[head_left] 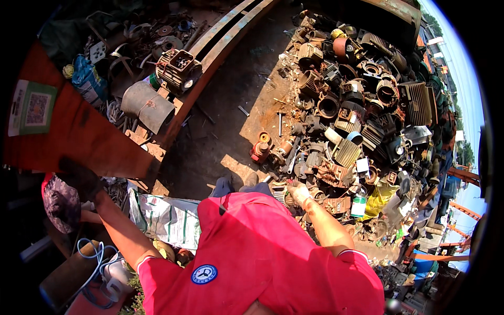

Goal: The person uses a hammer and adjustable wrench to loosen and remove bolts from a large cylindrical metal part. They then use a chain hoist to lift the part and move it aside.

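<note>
Rusty motor pile (362, 105); right hand (299, 193), fingers seemingly clamped on one small tool (289, 182).

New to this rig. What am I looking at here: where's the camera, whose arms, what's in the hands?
There is no machine here: one wide fisheye camera sits on a person's head and looks down, so straight edges bend near the rim. The red shirt and both bare forearms belong to the wearer. The right hand, in a light glove, reaches toward a big pile of scrap motors and seems to grip a small red-handled tool; it is too small to be sure. The left hand, in a dark glove, is raised against the rusty orange panel; whether it holds anything is unclear. A printed white sack lies on the dirt ground.
</note>
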The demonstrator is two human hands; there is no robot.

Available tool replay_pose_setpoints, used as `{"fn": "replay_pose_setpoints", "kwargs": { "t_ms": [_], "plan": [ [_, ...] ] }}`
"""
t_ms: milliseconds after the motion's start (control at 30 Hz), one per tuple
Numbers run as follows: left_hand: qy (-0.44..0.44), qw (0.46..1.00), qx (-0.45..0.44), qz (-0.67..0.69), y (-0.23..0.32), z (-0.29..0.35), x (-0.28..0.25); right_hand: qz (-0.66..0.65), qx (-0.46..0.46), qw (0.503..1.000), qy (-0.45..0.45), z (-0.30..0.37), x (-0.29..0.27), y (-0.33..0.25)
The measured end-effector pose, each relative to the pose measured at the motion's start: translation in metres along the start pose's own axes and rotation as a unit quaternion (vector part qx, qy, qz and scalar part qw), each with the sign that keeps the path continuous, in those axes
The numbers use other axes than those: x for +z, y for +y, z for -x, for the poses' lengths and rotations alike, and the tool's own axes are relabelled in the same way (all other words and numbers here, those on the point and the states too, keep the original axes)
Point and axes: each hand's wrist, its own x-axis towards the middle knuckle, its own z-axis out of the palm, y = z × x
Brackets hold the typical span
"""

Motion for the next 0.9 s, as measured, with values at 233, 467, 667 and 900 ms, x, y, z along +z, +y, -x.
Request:
{"fn": "replay_pose_setpoints", "kwargs": {
  "t_ms": [233, 467, 667, 900],
  "plan": [
    [-0.004, 0.999, 0.03, -0.027, -0.021, 0.001, -0.004, -0.034, -0.013, 0.999, -0.039, 0.021, -0.002, -0.011],
    [-0.025, 0.762, 0.387, -0.518, -0.105, -0.054, -0.014, -0.112, 0.003, 0.993, -0.03, 0.056, -0.007, -0.04],
    [0.04, 0.695, 0.482, -0.532, -0.122, -0.073, -0.02, -0.008, -0.011, 1.0, 0.012, 0.071, 0.002, -0.04],
    [-0.047, 0.983, 0.17, -0.039, -0.038, -0.032, 0.002, -0.062, -0.035, 0.997, -0.034, 0.033, -0.005, 0.028]
  ]
}}
